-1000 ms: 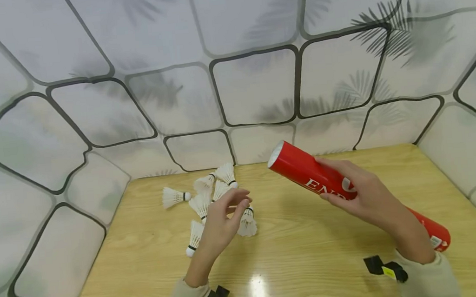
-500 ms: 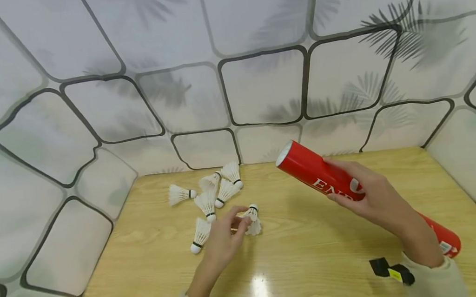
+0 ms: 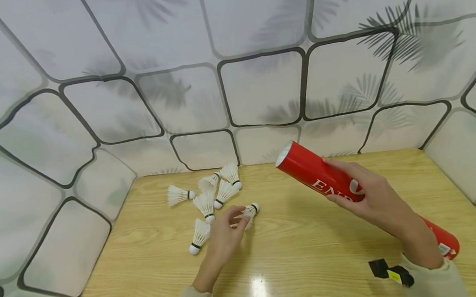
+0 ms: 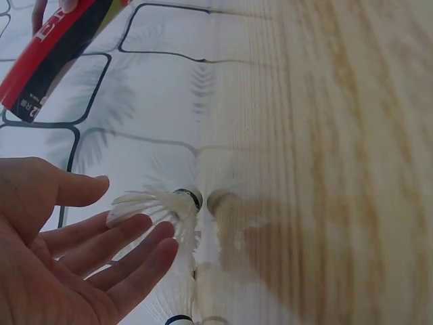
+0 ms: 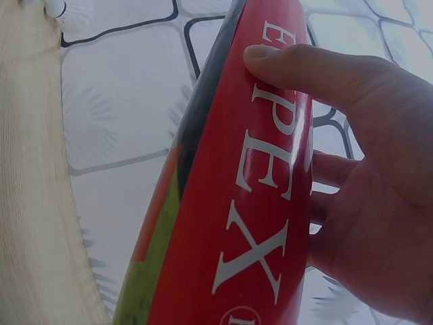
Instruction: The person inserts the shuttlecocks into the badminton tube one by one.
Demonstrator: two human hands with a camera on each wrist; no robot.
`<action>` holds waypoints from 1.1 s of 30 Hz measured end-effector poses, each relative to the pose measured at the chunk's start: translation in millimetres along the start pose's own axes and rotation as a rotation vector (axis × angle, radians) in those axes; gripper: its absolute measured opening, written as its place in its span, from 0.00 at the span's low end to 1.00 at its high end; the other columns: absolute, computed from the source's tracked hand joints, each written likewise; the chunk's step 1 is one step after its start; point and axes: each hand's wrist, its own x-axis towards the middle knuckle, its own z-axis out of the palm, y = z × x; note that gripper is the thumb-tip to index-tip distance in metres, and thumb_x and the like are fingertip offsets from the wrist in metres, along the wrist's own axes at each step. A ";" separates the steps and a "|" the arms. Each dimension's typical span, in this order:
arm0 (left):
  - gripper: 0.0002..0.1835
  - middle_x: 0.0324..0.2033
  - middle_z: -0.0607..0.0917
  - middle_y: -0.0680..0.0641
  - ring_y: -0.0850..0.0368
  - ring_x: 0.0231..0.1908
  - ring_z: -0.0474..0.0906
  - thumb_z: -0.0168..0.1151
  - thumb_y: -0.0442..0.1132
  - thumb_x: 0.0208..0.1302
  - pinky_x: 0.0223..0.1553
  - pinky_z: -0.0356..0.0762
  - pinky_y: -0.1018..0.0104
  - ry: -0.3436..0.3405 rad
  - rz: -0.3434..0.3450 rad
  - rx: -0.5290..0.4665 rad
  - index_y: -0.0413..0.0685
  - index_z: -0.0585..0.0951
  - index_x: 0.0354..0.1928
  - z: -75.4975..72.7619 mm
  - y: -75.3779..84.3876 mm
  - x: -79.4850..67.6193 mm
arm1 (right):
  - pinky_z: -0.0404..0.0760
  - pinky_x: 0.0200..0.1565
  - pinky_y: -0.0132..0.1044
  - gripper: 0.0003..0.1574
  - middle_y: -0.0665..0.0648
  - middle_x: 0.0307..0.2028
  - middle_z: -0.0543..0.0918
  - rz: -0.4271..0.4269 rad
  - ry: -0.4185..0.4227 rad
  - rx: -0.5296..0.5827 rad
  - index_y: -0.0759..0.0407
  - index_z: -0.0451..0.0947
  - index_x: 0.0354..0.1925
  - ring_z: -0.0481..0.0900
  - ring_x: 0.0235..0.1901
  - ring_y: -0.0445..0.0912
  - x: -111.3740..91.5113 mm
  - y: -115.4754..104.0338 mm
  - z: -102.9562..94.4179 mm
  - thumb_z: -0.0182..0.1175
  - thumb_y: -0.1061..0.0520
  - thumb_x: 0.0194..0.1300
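My left hand (image 3: 223,233) reaches over the table to a white feather shuttlecock (image 3: 252,211) with a dark band at its cork. The fingertips are right at its feather skirt, and the cork points away to the right. In the left wrist view, the thumb stands apart from the fingers, which lie across the shuttlecock (image 4: 152,203). My right hand (image 3: 378,200) grips a red shuttlecock tube (image 3: 306,166) with white lettering, held tilted above the table. Its white end faces up and left. In the right wrist view, the thumb lies across the tube (image 5: 223,183).
Several more shuttlecocks (image 3: 204,204) lie loosely grouped at the back left of the wooden table (image 3: 297,255). A second red tube (image 3: 442,237) lies at the right, partly behind my right forearm. A patterned cloth wall (image 3: 263,90) rises behind the table and at both sides.
My left hand has moved down and right to the nearest shuttlecock, which has tipped so its cork points further right. My right hand keeps the tube nearly still.
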 end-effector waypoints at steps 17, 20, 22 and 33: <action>0.10 0.36 0.89 0.41 0.50 0.29 0.88 0.69 0.21 0.58 0.35 0.87 0.58 0.238 0.164 -0.027 0.38 0.85 0.41 -11.3 8.4 27.7 | 0.87 0.35 0.46 0.55 0.58 0.62 0.77 0.006 -0.002 -0.008 0.45 0.64 0.76 0.77 0.53 0.53 0.1 -0.9 -2.2 0.78 0.62 0.56; 0.11 0.36 0.88 0.41 0.50 0.29 0.88 0.67 0.20 0.59 0.37 0.87 0.55 0.269 0.183 -0.039 0.38 0.85 0.41 -14.7 13.2 32.6 | 0.86 0.34 0.42 0.54 0.56 0.61 0.78 0.002 0.001 -0.008 0.44 0.65 0.76 0.76 0.52 0.51 0.4 -1.0 -2.5 0.78 0.62 0.56; 0.11 0.36 0.89 0.42 0.50 0.29 0.88 0.66 0.21 0.60 0.36 0.86 0.56 0.287 0.196 -0.043 0.39 0.85 0.42 -16.6 16.3 35.6 | 0.85 0.34 0.39 0.54 0.56 0.61 0.78 0.002 0.006 -0.011 0.44 0.65 0.76 0.76 0.51 0.49 0.3 -1.0 -2.4 0.78 0.62 0.56; 0.09 0.39 0.89 0.41 0.47 0.34 0.89 0.65 0.22 0.64 0.37 0.86 0.62 0.351 0.327 -0.109 0.37 0.85 0.45 -30.2 33.9 51.7 | 0.83 0.30 0.34 0.55 0.56 0.59 0.79 0.004 0.046 -0.037 0.44 0.66 0.75 0.76 0.48 0.48 -0.8 -2.2 -3.9 0.79 0.62 0.54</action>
